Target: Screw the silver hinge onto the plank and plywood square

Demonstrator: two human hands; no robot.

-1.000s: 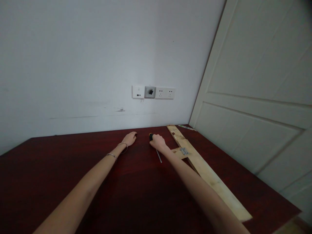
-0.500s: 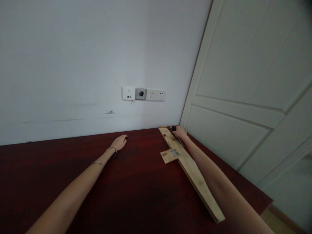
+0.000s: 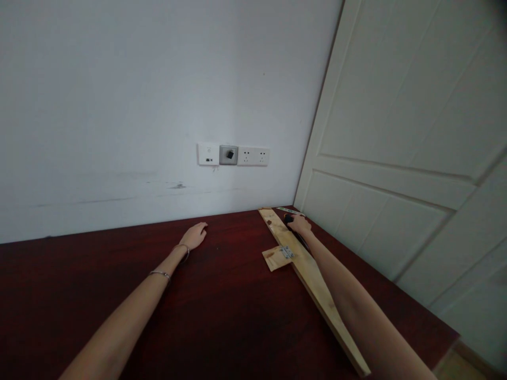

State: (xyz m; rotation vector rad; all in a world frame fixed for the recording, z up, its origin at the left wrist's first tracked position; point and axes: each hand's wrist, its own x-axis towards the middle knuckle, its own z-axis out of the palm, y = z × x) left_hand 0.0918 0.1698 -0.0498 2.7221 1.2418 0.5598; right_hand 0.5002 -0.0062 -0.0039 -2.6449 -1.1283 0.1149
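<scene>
My left hand [image 3: 194, 235] lies palm down on the dark red tabletop [image 3: 222, 306], its fingers stretched toward the wall and nothing in them. At the far right corner, my right hand [image 3: 300, 224] is closed around a black tool handle [image 3: 289, 218] with a touch of orange. A dark, thin part of the tool shows below the hand, but its kind is unclear. Beside this hand lies a long tapered wooden board [image 3: 317, 287]. A metal hinge [image 3: 287, 252] joins or overlaps the board and a small wooden piece [image 3: 274, 259] sticking out to the left.
Behind the hands, a thin pale strip with markings [image 3: 290, 211] lies near the corner. The white wall [image 3: 119, 105] carries a row of sockets [image 3: 253, 155] and a grey plate with a black plug [image 3: 228, 154]. A white panelled door [image 3: 396, 132] stands close on the right.
My right hand has drawn slightly back and right with the black-handled tool, and the pale strip behind it shows more. My left hand stays in place. The view has shifted slightly.
</scene>
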